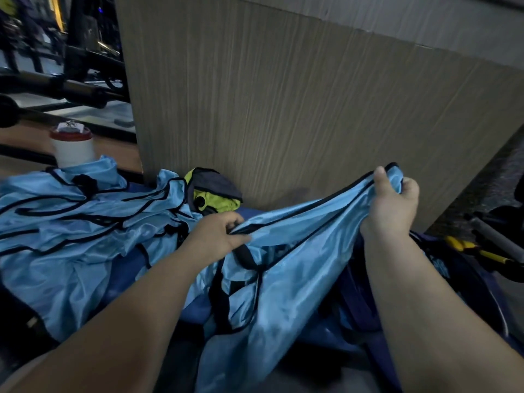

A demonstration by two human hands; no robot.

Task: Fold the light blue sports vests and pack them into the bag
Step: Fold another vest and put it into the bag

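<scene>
Light blue satin-like cloth with black trim fills most of my view. I see one light blue vest [283, 251] stretched between the two hands and lifted off the dark blue surface [255, 211]. The left hand [215, 234] pinches the vest's black-edged hem between thumb and curled fingers, low and near the middle of the view. The right hand [392, 205] is raised higher and further right, its fingers closed round a bunched corner of the same vest, thumb pointing up. The rest of the vest hangs down between my forearms toward the bottom edge, with black straps or trim crossing it. To the left lies a loose pile of vests [71, 222], crumpled and unfolded, spread over the surface. Behind the left hand, against the wood-grain panel [283, 109], sits a yellow-green and grey bundle [212, 191]; I cannot tell what it is. Beyond the pile stands a white container with a red lid [73, 148]. Under the right forearm is a navy bag [482, 285], or so it appears, as most of it is hidden. Just beyond it lies a yellow-handled tool [476, 251]. Black metal frames [71, 52] show at the upper left.
</scene>
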